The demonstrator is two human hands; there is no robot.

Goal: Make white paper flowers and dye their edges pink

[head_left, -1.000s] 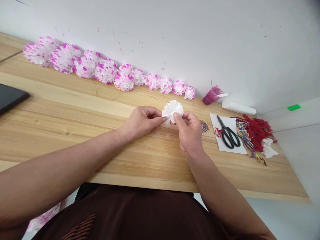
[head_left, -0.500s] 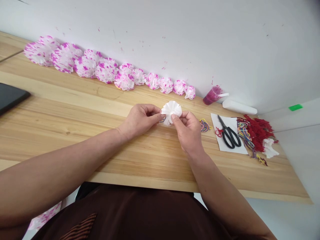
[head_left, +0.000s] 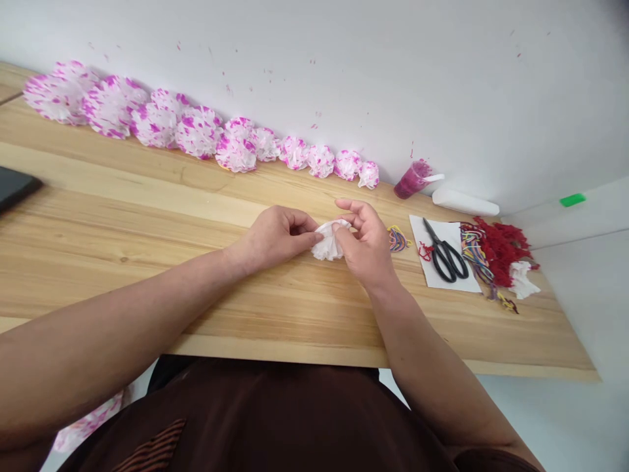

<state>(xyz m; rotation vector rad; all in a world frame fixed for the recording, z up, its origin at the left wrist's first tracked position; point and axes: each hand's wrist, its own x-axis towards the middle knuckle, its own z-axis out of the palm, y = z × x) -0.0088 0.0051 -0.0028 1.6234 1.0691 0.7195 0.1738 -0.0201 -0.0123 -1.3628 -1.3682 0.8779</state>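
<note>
Between my hands, above the wooden table, is a small white tissue-paper flower (head_left: 330, 242) with ruffled, pleated edges. My left hand (head_left: 278, 236) pinches its left side between thumb and fingers. On its right, my right hand (head_left: 366, 242) has the thumb pressed on the paper, with the index finger raised away from it. The fingers behind the paper are partly hidden. A small bundle of coloured yarn (head_left: 398, 240) lies just right of my right hand.
Pink-and-white paper pom-poms (head_left: 199, 131) line the wall. Right of them are a cup of magenta liquid (head_left: 410, 180) and a white roll (head_left: 464, 202). Black scissors (head_left: 446, 252) rest on white paper (head_left: 420, 229) beside red yarn (head_left: 501, 249). A dark flat object (head_left: 17, 187) lies at left.
The white flower has tilted and folded, showing its ruffled side rather than its round open face. My right index finger has lifted. The whole view has shifted slightly.
</note>
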